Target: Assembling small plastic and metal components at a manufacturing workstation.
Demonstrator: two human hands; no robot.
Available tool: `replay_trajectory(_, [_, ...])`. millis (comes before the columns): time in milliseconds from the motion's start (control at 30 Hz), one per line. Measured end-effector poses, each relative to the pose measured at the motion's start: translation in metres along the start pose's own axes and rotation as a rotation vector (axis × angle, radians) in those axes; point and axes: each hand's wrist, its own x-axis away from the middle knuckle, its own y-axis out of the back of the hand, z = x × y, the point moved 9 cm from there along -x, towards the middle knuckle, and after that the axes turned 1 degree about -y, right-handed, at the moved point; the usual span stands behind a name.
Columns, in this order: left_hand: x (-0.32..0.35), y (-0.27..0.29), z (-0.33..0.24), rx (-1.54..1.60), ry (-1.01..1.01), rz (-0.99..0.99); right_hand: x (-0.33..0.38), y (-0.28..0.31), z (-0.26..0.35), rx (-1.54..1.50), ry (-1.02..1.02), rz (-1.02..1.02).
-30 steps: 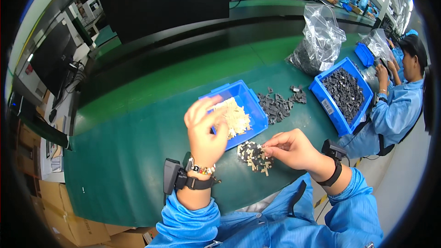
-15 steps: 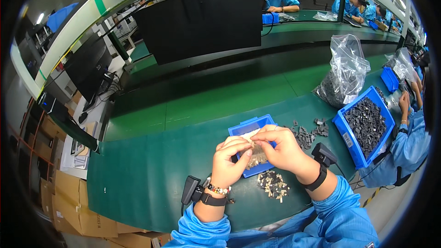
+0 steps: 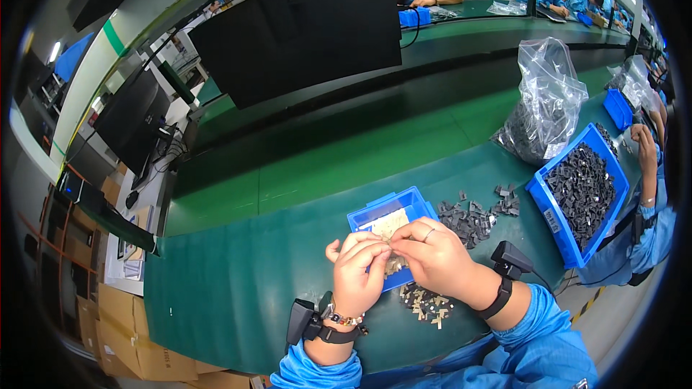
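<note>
My left hand (image 3: 360, 270) and my right hand (image 3: 432, 253) meet fingertip to fingertip above a small blue bin (image 3: 369, 217). Both are closed in a pinch; a tiny pale piece seems to sit between them, too small and covered by the fingers to name. Inside the bin lie light beige pieces (image 3: 389, 223), partly hidden under my hands. Just below the bin, near my right wrist, a small heap of mixed black and beige pieces (image 3: 427, 304) rests on the green mat (image 3: 238, 281).
Loose dark grey parts (image 3: 467, 222) lie right of the bin. A large blue bin (image 3: 569, 245) full of dark parts and a clear plastic bag (image 3: 544, 94) stand farther right. A co-worker's hand (image 3: 645, 148) is beyond. A black monitor (image 3: 299, 32) hangs over the bench.
The view has shifted slightly. My hands stay pinched together over the small bin, and my left fingers have altered their pose, with one finger lifted outward.
</note>
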Motion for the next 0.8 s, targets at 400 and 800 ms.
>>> replay_trajectory(400, [0.001, -0.002, -0.008, -0.129, -0.062, 0.032, 0.003, -0.003, 0.002, 0.086, 0.028, 0.041])
replay_trajectory(800, [0.000, 0.007, -0.001, -0.169, 0.013, -0.017, 0.002, 0.009, -0.010, 0.246, -0.021, 0.052])
